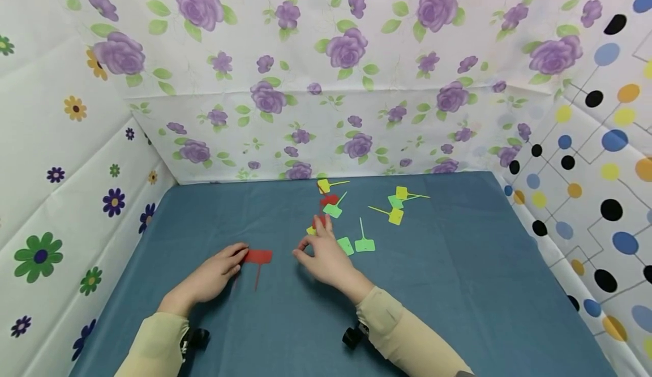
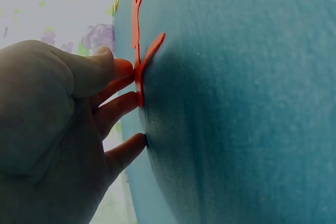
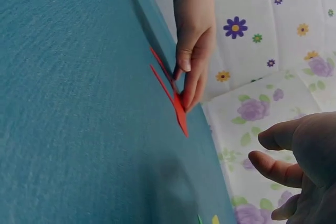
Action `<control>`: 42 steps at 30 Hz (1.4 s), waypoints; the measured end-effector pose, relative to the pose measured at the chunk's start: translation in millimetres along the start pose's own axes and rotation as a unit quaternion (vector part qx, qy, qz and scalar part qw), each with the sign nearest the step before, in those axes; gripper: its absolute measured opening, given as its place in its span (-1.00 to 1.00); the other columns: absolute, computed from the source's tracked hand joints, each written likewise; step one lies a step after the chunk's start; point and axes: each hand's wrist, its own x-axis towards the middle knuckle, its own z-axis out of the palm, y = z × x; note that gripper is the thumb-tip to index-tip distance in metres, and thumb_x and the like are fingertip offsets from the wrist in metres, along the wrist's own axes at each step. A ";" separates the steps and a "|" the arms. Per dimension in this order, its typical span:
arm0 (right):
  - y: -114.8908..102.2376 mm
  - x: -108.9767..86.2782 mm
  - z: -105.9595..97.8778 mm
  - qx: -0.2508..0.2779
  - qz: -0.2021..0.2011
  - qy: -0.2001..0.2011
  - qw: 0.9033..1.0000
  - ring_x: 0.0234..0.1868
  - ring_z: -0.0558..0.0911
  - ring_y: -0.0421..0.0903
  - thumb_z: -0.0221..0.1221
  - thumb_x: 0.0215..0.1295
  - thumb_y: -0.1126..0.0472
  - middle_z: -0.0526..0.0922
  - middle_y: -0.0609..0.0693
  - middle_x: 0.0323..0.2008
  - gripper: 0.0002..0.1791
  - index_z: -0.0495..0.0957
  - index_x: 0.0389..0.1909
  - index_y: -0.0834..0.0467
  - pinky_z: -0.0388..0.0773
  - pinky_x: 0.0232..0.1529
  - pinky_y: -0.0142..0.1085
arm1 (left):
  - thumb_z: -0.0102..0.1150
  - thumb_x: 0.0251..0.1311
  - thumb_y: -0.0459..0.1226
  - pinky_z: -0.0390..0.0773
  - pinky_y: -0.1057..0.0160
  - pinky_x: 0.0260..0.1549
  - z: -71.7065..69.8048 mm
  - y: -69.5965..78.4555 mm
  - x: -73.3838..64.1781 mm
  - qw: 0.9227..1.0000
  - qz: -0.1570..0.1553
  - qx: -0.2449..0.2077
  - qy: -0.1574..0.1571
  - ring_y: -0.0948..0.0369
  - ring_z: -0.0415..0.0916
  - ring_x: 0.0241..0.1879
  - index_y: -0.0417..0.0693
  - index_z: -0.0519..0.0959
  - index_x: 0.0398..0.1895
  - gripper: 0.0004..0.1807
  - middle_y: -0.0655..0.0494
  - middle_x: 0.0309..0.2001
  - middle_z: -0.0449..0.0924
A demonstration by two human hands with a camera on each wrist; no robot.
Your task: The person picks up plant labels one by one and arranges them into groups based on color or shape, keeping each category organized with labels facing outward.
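Two flat red tags with thin stems lie overlapping on the blue cloth; the upper tag (image 1: 258, 256) shows its whole face, the other mostly just its stem (image 1: 235, 281). My left hand (image 1: 216, 272) rests its fingertips on their left end, and in the left wrist view its fingers (image 2: 118, 111) reach down to the red tag (image 2: 139, 85). My right hand (image 1: 328, 255) hovers over the cloth with fingers spread and nothing held. Its fingertips overlap another red tag (image 1: 319, 221) in the head view. In the right wrist view, its thumb (image 3: 281, 135) stands apart from the fingers.
Around the right hand lie a green tag (image 1: 364, 245), a partly covered green tag (image 1: 346, 245) and a green tag (image 1: 333, 210) by a red one (image 1: 329, 200). Yellow tags (image 1: 395, 215) lie further right. Patterned cloth walls (image 1: 346, 122) border the table's back and sides.
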 end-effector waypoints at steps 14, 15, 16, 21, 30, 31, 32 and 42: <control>4.8 -4.0 -11.9 0.013 -0.006 0.015 1.000 0.69 -0.24 0.38 0.33 0.53 0.03 0.04 0.37 0.66 -0.85 0.74 -0.22 0.00 0.41 0.46 0.20 | -0.06 0.70 -0.31 0.31 -0.36 0.44 -1.2 3.2 4.3 1.000 -0.005 0.001 -0.007 -0.31 0.20 0.55 -0.31 0.34 0.60 -0.48 -0.27 0.59 0.25; 5.3 -4.3 -12.2 0.014 -0.007 0.015 1.000 0.69 -0.24 0.38 0.33 0.53 0.03 0.04 0.37 0.66 -0.85 0.74 -0.22 -0.01 0.42 0.46 0.20 | -0.06 0.70 -0.31 0.30 -0.36 0.44 -1.1 3.7 4.2 1.000 -0.007 0.000 -0.007 -0.31 0.20 0.55 -0.31 0.34 0.60 -0.48 -0.28 0.59 0.25; 6.2 -4.4 -12.3 0.012 -0.008 0.016 1.000 0.69 -0.23 0.39 0.33 0.53 0.03 0.05 0.38 0.66 -0.86 0.74 -0.21 -0.01 0.42 0.46 0.21 | -0.05 0.70 -0.31 0.30 -0.36 0.44 -0.8 3.9 4.2 1.000 -0.007 0.000 -0.007 -0.32 0.20 0.55 -0.32 0.34 0.60 -0.48 -0.28 0.59 0.25; 11.7 -5.7 -14.7 0.010 -0.006 0.020 1.000 0.68 -0.23 0.42 0.34 0.52 0.04 0.07 0.40 0.65 -0.87 0.75 -0.21 -0.01 0.38 0.46 0.27 | -0.04 0.71 -0.26 0.30 -0.36 0.44 1.1 5.4 2.8 1.000 -0.015 -0.001 -0.001 -0.31 0.22 0.54 -0.30 0.33 0.60 -0.47 -0.28 0.58 0.28; 27.6 -14.6 -30.5 0.021 0.012 0.023 0.999 0.69 -0.27 0.39 0.34 0.53 0.02 0.06 0.41 0.64 -0.87 0.75 -0.19 -0.02 0.30 0.50 0.31 | 0.02 0.70 -0.23 0.32 -0.36 0.44 -1.6 9.9 1.0 0.999 0.001 -0.002 0.037 -0.29 0.24 0.54 -0.32 0.31 0.61 -0.43 -0.29 0.59 0.26; 30.1 -15.9 -33.1 0.021 0.014 0.025 0.999 0.69 -0.27 0.39 0.33 0.53 0.02 0.07 0.41 0.64 -0.87 0.75 -0.19 -0.02 0.32 0.49 0.31 | 0.02 0.69 -0.22 0.31 -0.35 0.44 -1.5 10.0 1.4 0.999 0.003 0.000 0.039 -0.29 0.23 0.55 -0.30 0.31 0.62 -0.43 -0.28 0.60 0.24; 31.9 -17.6 -36.0 0.023 0.017 0.027 0.999 0.69 -0.27 0.38 0.33 0.53 0.03 0.07 0.41 0.64 -0.87 0.75 -0.20 -0.02 0.31 0.48 0.33 | 0.03 0.69 -0.21 0.30 -0.35 0.45 -1.5 10.4 1.8 0.999 0.003 0.002 0.040 -0.28 0.22 0.55 -0.29 0.30 0.62 -0.42 -0.27 0.61 0.23; 61.0 -31.2 -61.4 0.009 0.050 0.045 0.998 0.69 -0.26 0.38 0.34 0.52 0.03 0.06 0.39 0.65 -0.88 0.77 -0.19 -0.02 0.28 0.47 0.38 | 0.14 0.63 -0.22 -0.09 -0.32 0.60 4.5 14.7 7.9 0.999 0.034 0.002 0.004 -0.16 0.05 0.64 -0.24 0.30 0.64 -0.37 -0.17 0.64 0.20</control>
